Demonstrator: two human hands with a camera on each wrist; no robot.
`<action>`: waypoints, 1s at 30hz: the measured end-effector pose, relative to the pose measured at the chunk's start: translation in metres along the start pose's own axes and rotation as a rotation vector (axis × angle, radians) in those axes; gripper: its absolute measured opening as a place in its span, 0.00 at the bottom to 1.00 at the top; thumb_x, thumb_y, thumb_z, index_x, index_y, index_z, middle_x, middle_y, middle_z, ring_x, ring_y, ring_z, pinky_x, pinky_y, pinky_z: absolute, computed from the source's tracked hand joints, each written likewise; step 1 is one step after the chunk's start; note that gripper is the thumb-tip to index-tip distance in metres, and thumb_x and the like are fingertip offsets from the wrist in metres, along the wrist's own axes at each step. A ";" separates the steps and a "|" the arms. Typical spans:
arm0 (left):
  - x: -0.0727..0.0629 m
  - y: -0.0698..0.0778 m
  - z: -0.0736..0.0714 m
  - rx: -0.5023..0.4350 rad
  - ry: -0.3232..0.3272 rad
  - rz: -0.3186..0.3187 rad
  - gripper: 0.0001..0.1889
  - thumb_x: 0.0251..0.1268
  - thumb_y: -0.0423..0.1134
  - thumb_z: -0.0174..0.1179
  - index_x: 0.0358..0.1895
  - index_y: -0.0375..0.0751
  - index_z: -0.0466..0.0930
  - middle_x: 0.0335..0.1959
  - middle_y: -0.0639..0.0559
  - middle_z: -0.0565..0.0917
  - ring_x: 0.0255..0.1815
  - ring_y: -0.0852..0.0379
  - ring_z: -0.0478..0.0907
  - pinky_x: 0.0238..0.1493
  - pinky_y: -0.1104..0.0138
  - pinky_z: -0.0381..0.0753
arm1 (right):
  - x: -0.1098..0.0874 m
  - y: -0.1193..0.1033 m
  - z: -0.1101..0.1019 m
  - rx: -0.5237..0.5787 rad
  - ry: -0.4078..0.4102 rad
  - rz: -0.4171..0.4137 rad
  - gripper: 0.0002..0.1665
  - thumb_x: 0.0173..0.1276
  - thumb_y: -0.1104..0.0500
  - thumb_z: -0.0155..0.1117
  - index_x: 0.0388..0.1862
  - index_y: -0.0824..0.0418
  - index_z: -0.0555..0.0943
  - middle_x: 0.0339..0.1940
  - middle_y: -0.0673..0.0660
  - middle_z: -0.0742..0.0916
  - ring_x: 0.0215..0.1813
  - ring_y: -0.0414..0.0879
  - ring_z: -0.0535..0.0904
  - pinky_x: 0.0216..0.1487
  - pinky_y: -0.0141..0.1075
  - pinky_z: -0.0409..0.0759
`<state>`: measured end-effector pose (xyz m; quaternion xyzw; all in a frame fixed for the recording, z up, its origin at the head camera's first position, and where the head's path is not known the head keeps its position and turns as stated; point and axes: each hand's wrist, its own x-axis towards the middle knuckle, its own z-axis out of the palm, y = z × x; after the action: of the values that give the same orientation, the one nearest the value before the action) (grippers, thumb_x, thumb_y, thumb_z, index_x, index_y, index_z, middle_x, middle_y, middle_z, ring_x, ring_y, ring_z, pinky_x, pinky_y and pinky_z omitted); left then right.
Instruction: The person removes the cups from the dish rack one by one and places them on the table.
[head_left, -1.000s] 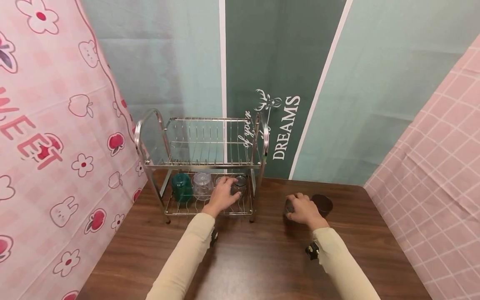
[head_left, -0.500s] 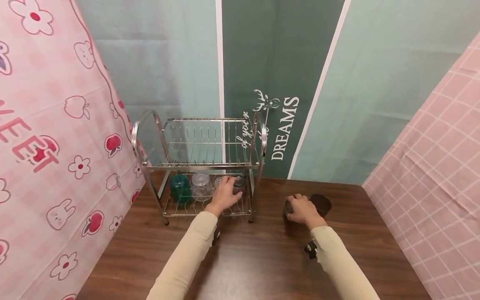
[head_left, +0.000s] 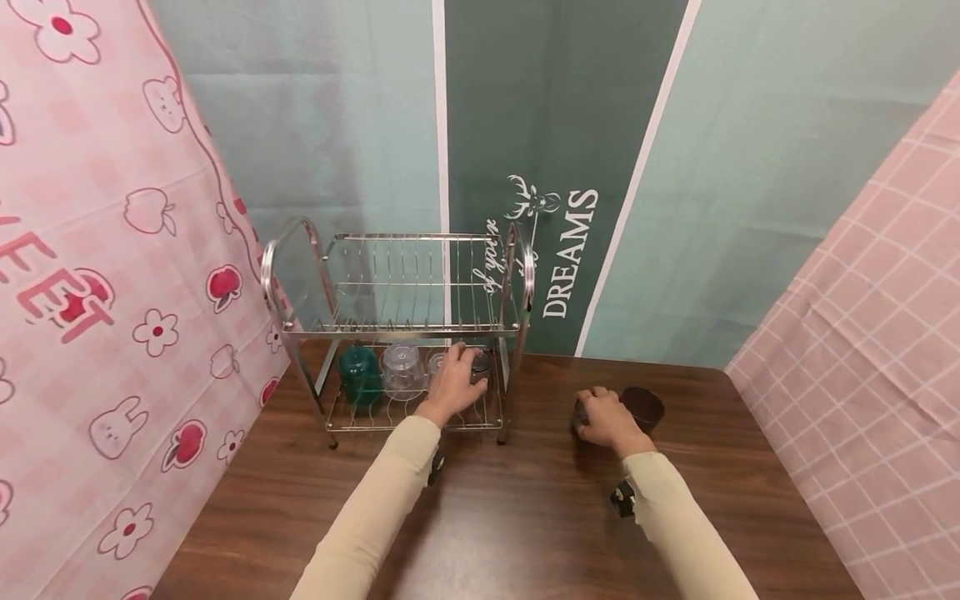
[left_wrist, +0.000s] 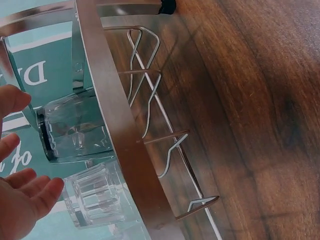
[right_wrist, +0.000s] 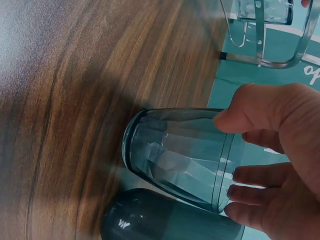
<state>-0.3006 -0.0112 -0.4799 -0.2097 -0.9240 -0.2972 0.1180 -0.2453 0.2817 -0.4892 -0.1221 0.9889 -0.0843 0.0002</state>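
Note:
On the lower tier of a two-tier metal dish rack [head_left: 405,335], a smoky grey glass [left_wrist: 75,131] stands at the right end, with a small clear ribbed glass [left_wrist: 97,196] beside it. My left hand [head_left: 453,387] reaches over these two; in the left wrist view its fingers are spread, with a gap to the grey glass. Further left on the tier are a clear glass [head_left: 403,372] and a teal green one [head_left: 360,375]. Right of the rack, my right hand [head_left: 606,417] grips a grey-tinted see-through glass [right_wrist: 175,155] near its upper end, thumb on one side, fingers on the other.
A dark brown cup [head_left: 642,408] stands on the wooden table [head_left: 525,517], close beside the glass in my right hand. The rack's upper tier [head_left: 420,287] of wire slots overhangs the glasses. A green and teal curtain [head_left: 570,100] hangs behind, with pink cloths at both sides.
My left hand has shifted slightly right and up, over the grey glass on the rack. My right hand stays almost in place on its glass. The head view has shifted a little.

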 end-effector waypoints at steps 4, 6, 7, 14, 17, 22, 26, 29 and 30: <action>0.003 0.001 0.000 -0.011 -0.008 -0.010 0.27 0.55 0.40 0.64 0.58 0.36 0.71 0.61 0.35 0.64 0.61 0.40 0.64 0.55 0.53 0.68 | -0.001 0.000 -0.002 0.003 -0.003 0.002 0.32 0.51 0.60 0.70 0.55 0.70 0.74 0.52 0.75 0.73 0.51 0.70 0.70 0.41 0.56 0.74; 0.004 0.001 0.000 -0.011 -0.012 -0.015 0.27 0.55 0.40 0.64 0.59 0.37 0.71 0.61 0.35 0.64 0.61 0.40 0.63 0.55 0.53 0.68 | -0.001 -0.001 -0.003 0.003 -0.007 0.004 0.32 0.51 0.60 0.70 0.55 0.71 0.74 0.52 0.75 0.73 0.52 0.70 0.69 0.42 0.57 0.73; 0.004 0.001 0.000 -0.011 -0.013 -0.018 0.27 0.55 0.40 0.64 0.59 0.36 0.71 0.61 0.35 0.63 0.61 0.40 0.63 0.54 0.53 0.69 | -0.001 -0.002 -0.003 0.005 -0.010 0.005 0.32 0.51 0.61 0.70 0.55 0.71 0.73 0.53 0.75 0.73 0.52 0.71 0.69 0.43 0.57 0.73; 0.009 0.001 0.005 -0.002 -0.040 -0.030 0.30 0.56 0.41 0.63 0.62 0.37 0.68 0.63 0.34 0.62 0.62 0.38 0.61 0.53 0.51 0.70 | 0.001 -0.001 0.001 0.000 -0.037 0.019 0.33 0.52 0.60 0.68 0.56 0.72 0.72 0.53 0.76 0.72 0.52 0.71 0.69 0.45 0.58 0.72; 0.011 0.000 0.008 0.003 -0.056 -0.018 0.30 0.56 0.41 0.63 0.63 0.37 0.68 0.63 0.34 0.62 0.62 0.38 0.61 0.54 0.50 0.69 | 0.002 0.000 0.003 0.000 -0.044 0.029 0.33 0.52 0.60 0.68 0.57 0.72 0.72 0.54 0.76 0.72 0.53 0.71 0.69 0.46 0.58 0.72; 0.012 -0.002 0.013 0.035 -0.054 -0.015 0.27 0.56 0.39 0.64 0.60 0.37 0.71 0.59 0.36 0.66 0.59 0.41 0.65 0.54 0.54 0.69 | 0.002 0.000 0.002 0.013 -0.047 0.045 0.34 0.53 0.61 0.68 0.58 0.72 0.71 0.55 0.76 0.72 0.54 0.71 0.68 0.46 0.58 0.71; 0.010 -0.005 0.016 0.036 -0.048 -0.029 0.26 0.55 0.39 0.64 0.59 0.37 0.72 0.57 0.36 0.66 0.57 0.41 0.66 0.54 0.55 0.69 | 0.002 -0.001 0.003 0.021 -0.044 0.049 0.34 0.52 0.61 0.68 0.57 0.72 0.71 0.54 0.76 0.72 0.53 0.71 0.68 0.44 0.59 0.72; 0.010 -0.006 0.019 0.018 -0.042 -0.032 0.28 0.55 0.39 0.65 0.60 0.37 0.70 0.58 0.35 0.65 0.57 0.39 0.66 0.54 0.53 0.69 | 0.002 0.000 0.003 0.020 -0.045 0.046 0.34 0.52 0.61 0.68 0.58 0.72 0.71 0.54 0.76 0.72 0.53 0.71 0.68 0.44 0.59 0.72; 0.011 -0.006 0.020 0.017 -0.045 -0.034 0.28 0.55 0.39 0.65 0.61 0.37 0.70 0.59 0.34 0.65 0.57 0.39 0.66 0.54 0.53 0.69 | 0.002 0.000 0.002 0.019 -0.044 0.046 0.34 0.52 0.61 0.68 0.58 0.72 0.71 0.54 0.76 0.72 0.53 0.71 0.68 0.43 0.59 0.72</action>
<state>-0.3146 -0.0003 -0.4948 -0.1996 -0.9324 -0.2864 0.0941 -0.2467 0.2807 -0.4915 -0.1013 0.9904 -0.0910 0.0253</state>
